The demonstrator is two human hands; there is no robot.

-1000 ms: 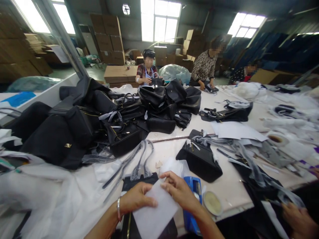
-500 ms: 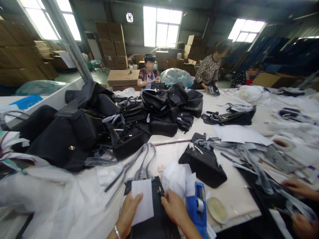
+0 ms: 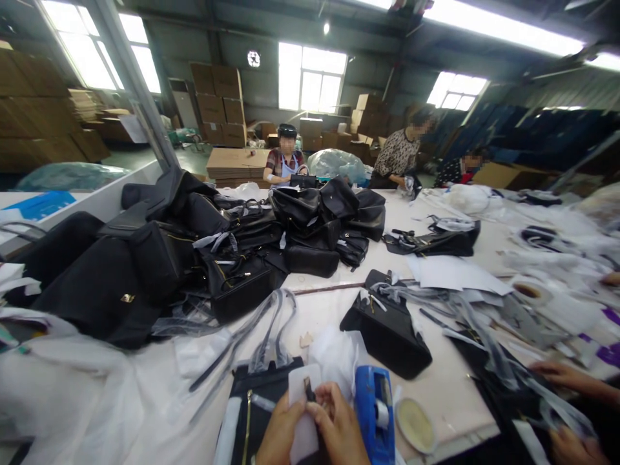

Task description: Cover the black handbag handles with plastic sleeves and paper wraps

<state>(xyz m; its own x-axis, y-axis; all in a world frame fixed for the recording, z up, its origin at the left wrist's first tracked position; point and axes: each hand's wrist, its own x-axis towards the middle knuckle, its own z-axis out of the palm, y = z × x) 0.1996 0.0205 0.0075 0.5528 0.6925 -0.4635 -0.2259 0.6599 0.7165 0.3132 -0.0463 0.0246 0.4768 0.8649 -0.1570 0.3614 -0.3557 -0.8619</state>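
A black handbag (image 3: 266, 381) lies before me at the near edge of the table, its handles (image 3: 278, 316) wrapped in clear plastic and a gold zip (image 3: 248, 413) on its front. My left hand (image 3: 282, 431) is closed on a small white sheet (image 3: 304, 376) over the bag's right side. Against that sheet, my right hand (image 3: 338, 426) pinches a short black strap (image 3: 309, 389) with a metal fitting at its end. Both thumbs meet near the strap. The fingers partly hide the sheet's lower part.
Right of my hands stand a blue tape dispenser (image 3: 375, 410) and a round dish (image 3: 415, 424). Another black bag (image 3: 387, 332) lies beyond them. Several black bags (image 3: 159, 258) are heaped at left. A co-worker's hands (image 3: 571, 445) handle a bag at far right.
The white sheet has moved right, from the bag's middle to behind the strap. Both hands have come together around it, uncovering the gold zip. The camera view has tilted up.
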